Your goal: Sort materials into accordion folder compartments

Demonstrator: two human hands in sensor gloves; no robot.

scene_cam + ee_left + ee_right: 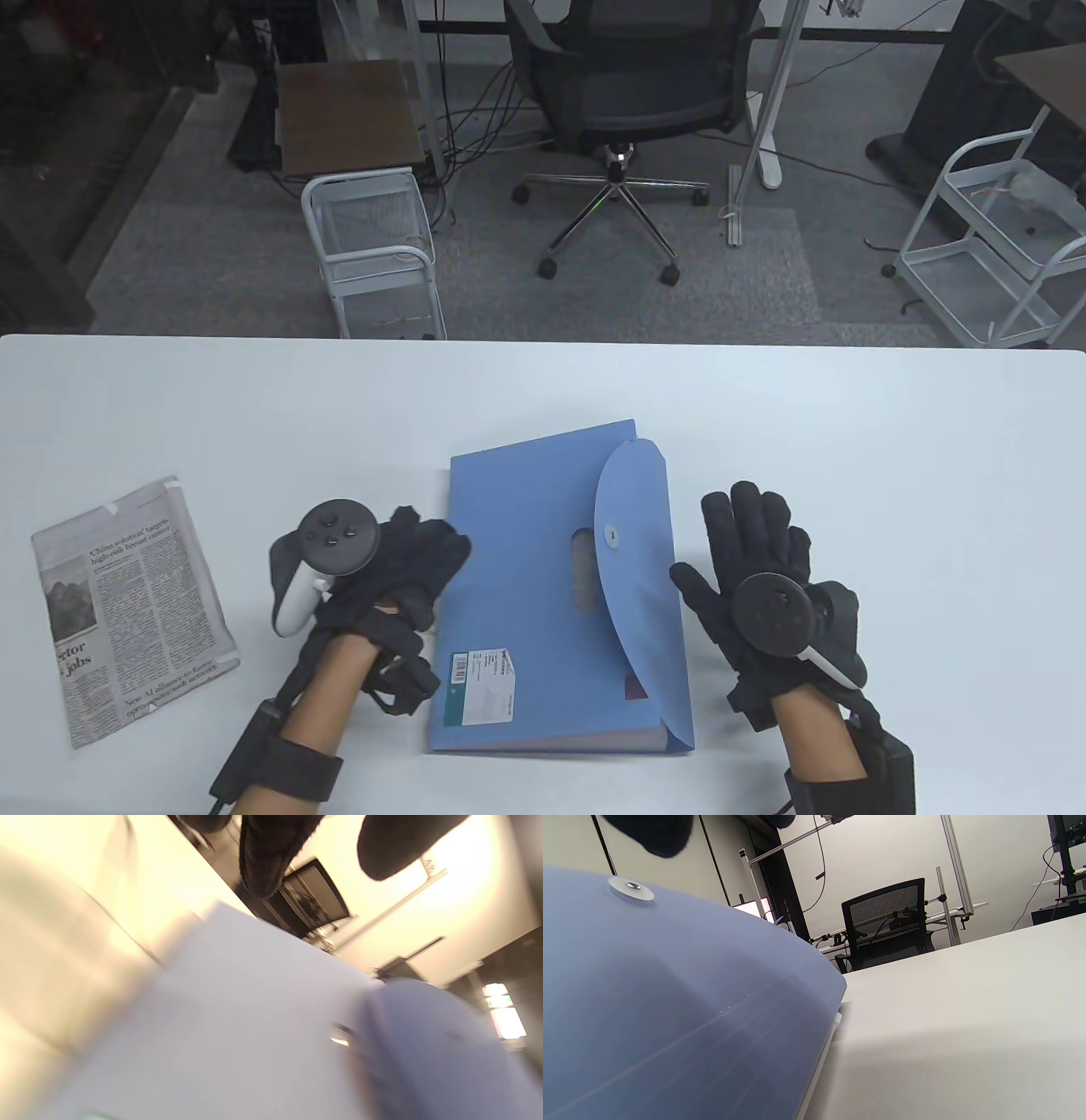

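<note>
Blue accordion folder (543, 594) lies snapped closed at table centre, left hand (399, 577) curled against its 9 o'clock edge, right hand (755, 560) spread beside 3 o'clock, so tugging the flap (636, 552) one-handed may skid it toward the newspaper (131, 607) farther at 9.

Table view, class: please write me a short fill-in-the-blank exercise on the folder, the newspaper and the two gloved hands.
1. The accordion folder is coloured ____.
2. The folded newspaper lies on the table to the ____ of the folder.
3. The folder's rounded flap is ____, its snap button on top.
4. The right hand lies beside the folder with fingers ____.

Missing words: blue; left; closed; spread
</note>
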